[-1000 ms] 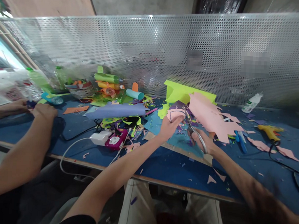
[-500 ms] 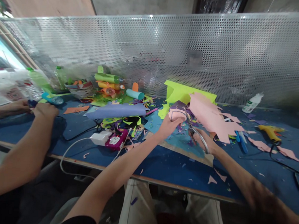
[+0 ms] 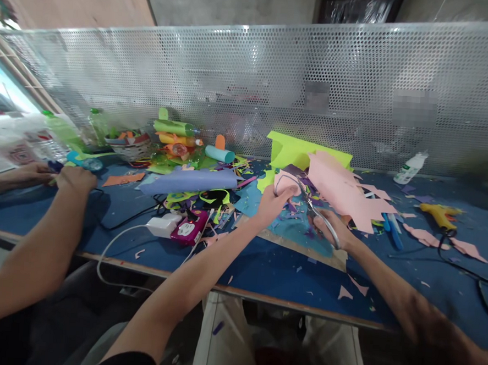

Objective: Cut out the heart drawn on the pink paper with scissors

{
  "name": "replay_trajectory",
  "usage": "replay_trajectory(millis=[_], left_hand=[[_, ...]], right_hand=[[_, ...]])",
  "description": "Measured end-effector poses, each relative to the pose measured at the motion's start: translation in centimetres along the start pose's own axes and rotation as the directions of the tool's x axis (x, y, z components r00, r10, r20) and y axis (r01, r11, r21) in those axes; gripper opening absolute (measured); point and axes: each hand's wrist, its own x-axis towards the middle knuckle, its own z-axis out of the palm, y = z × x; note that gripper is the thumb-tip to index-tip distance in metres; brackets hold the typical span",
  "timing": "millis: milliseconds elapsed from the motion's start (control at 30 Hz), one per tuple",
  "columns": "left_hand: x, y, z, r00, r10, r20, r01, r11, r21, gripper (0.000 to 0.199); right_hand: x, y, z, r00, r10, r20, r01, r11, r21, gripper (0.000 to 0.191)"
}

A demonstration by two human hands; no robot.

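Note:
My left hand [image 3: 274, 203] pinches a small piece of pink paper [image 3: 284, 180] that bears a dark drawn outline. In my right hand [image 3: 335, 228] is a pair of scissors [image 3: 325, 220], its blades pointing up and left to the right edge of that piece. Whether the blades are apart or together is hard to make out. Beneath both hands lies a blue sheet [image 3: 296, 232] strewn with paper scraps. A large cut-up pink sheet [image 3: 337, 182] rests just beyond my right hand, in front of a folded lime-green sheet [image 3: 304, 152].
At the left, a co-worker's hands [image 3: 76, 179] hold small items. A magenta power socket [image 3: 190, 227] with a white adapter [image 3: 162, 225] sits left of my forearm. A yellow glue gun [image 3: 439, 215], white bottle [image 3: 411, 168] and blue cutter [image 3: 395, 231] lie right. A perforated metal panel [image 3: 242, 78] stands behind.
The pink piece in my left hand has turned and tilted slightly, showing more of its outlined face. My right hand and the scissors stay in nearly the same place.

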Motion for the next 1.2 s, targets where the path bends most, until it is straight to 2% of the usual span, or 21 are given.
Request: replay_trajectory(millis=[133, 233, 433, 567, 833, 1033, 1200], left_hand=[[-0.2, 0.2, 0.2, 0.999, 0.05, 0.019, -0.051, 0.998, 0.046, 0.049], [-0.4, 0.2, 0.2, 0.997, 0.078, 0.019, -0.079, 0.994, 0.071, 0.049], [-0.2, 0.0, -0.1, 0.995, 0.102, 0.023, -0.104, 0.987, 0.121, 0.052], [-0.2, 0.0, 0.0, 0.994, 0.079, 0.072, -0.088, 0.988, 0.127, 0.053], [-0.2, 0.1, -0.2, 0.992, 0.078, 0.101, -0.093, 0.984, 0.152, 0.048], [-0.2, 0.7, -0.4, 0.983, 0.015, 0.184, -0.035, 0.994, 0.106, 0.046], [-0.2, 0.7, -0.4, 0.98, 0.022, 0.198, -0.038, 0.996, 0.079, 0.048]], right_hand=[[0.1, -0.4, 0.2, 0.998, -0.038, 0.042, 0.038, 0.999, 0.001, 0.067], [0.1, -0.4, 0.2, 0.999, -0.04, 0.025, 0.041, 0.999, -0.016, 0.068], [0.0, -0.2, -0.3, 0.998, 0.051, -0.019, -0.052, 0.998, -0.036, 0.063], [0.0, 0.0, -0.5, 1.0, -0.001, 0.019, 0.002, 1.0, -0.007, 0.064], [0.1, 0.9, 0.0, 0.999, 0.048, -0.002, -0.048, 0.999, -0.016, 0.064], [0.1, 0.4, -0.7, 0.999, -0.033, -0.007, 0.032, 0.996, -0.088, 0.061], [-0.2, 0.3, -0.7, 0.998, 0.059, -0.019, -0.061, 0.994, -0.09, 0.059]])
